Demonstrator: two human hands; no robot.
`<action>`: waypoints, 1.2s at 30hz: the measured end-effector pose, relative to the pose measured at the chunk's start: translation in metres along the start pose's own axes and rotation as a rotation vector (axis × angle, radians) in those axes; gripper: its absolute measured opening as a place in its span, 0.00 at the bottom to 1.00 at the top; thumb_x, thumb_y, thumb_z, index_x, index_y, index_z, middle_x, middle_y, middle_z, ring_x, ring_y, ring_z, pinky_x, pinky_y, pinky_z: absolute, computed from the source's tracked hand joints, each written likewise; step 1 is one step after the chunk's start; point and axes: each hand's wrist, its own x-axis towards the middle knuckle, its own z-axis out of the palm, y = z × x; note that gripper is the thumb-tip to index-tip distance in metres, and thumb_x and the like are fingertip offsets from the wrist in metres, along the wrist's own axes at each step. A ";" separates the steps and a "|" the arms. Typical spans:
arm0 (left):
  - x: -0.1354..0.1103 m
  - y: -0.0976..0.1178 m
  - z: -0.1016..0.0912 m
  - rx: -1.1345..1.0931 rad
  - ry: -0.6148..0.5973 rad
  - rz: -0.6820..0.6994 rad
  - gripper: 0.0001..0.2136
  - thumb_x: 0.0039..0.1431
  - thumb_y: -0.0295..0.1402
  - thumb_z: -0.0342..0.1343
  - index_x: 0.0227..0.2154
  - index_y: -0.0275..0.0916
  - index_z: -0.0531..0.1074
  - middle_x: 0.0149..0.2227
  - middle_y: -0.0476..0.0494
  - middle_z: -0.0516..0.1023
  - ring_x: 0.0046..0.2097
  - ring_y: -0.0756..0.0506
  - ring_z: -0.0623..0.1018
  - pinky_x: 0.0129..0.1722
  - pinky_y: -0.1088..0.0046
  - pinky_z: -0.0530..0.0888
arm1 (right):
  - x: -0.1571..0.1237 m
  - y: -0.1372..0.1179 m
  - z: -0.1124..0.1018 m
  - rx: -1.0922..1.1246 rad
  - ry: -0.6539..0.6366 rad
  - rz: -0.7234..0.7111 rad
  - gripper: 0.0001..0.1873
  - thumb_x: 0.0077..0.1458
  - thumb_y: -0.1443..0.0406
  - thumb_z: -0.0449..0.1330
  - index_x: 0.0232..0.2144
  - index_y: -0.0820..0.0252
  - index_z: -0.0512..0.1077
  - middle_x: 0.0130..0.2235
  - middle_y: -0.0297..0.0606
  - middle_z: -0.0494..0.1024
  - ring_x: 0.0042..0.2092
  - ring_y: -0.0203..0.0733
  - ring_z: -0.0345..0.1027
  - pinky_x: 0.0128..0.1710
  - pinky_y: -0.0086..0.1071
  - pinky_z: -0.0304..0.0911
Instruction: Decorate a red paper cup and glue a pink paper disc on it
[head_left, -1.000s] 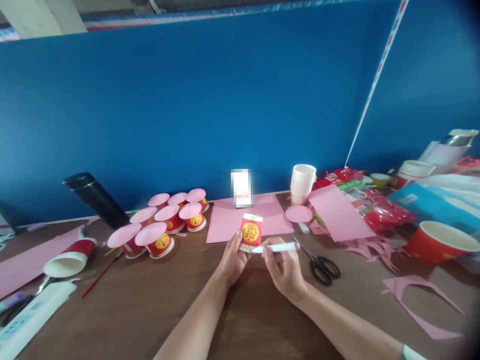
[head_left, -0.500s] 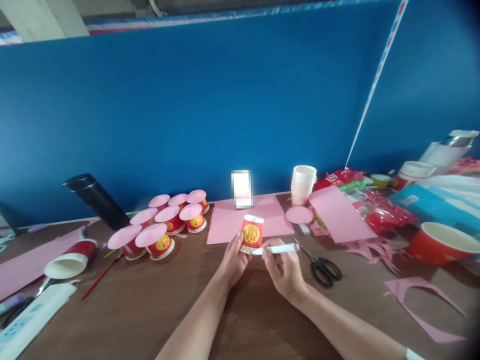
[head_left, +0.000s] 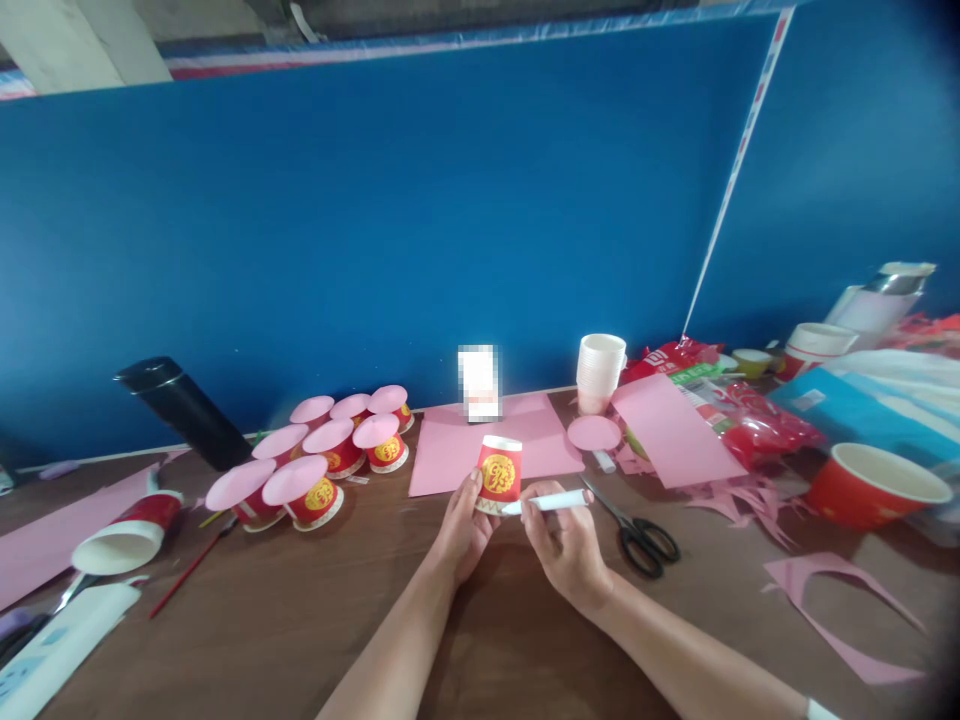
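My left hand [head_left: 466, 530] is closed round the lower left side of a red paper cup [head_left: 499, 474], turned upside down, with a yellow printed emblem. Along the cup's lower rim runs a drawn zigzag band. In my right hand [head_left: 564, 545] a white marker pen [head_left: 551, 502] is pinched, lying nearly level with its tip at the rim. Whether the tip touches the paper I cannot tell. Behind the cup lies a pink paper sheet [head_left: 442, 455]. Black-handled scissors [head_left: 646, 545] rest on the table just right of my right hand.
Several red cups topped with pink paper discs [head_left: 300, 478] stand to the left, near a black flask [head_left: 191, 415]. A stack of white cups [head_left: 600, 370], a pink disc [head_left: 594, 433], paper scraps [head_left: 840, 610] and a red paper bowl [head_left: 874, 495] lie on the right.
The view has shifted slightly. Both hands keep hold of the cup and the marker pen, with the pen tip still at the cup's rim.
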 end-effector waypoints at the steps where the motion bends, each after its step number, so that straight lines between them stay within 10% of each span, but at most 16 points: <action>1: 0.000 0.000 0.000 0.004 -0.009 -0.002 0.11 0.53 0.39 0.56 0.36 0.38 0.69 0.39 0.44 0.76 0.43 0.45 0.75 0.45 0.67 0.70 | 0.000 0.000 0.000 -0.004 0.001 -0.005 0.09 0.59 0.66 0.49 0.29 0.59 0.68 0.25 0.34 0.73 0.27 0.36 0.68 0.35 0.30 0.60; 36: 0.001 -0.002 -0.004 -0.021 0.019 -0.004 0.10 0.54 0.38 0.56 0.36 0.38 0.68 0.40 0.45 0.76 0.45 0.44 0.75 0.47 0.64 0.69 | 0.001 0.006 0.000 0.002 0.043 0.035 0.09 0.58 0.67 0.49 0.28 0.59 0.67 0.25 0.34 0.73 0.27 0.37 0.66 0.38 0.31 0.56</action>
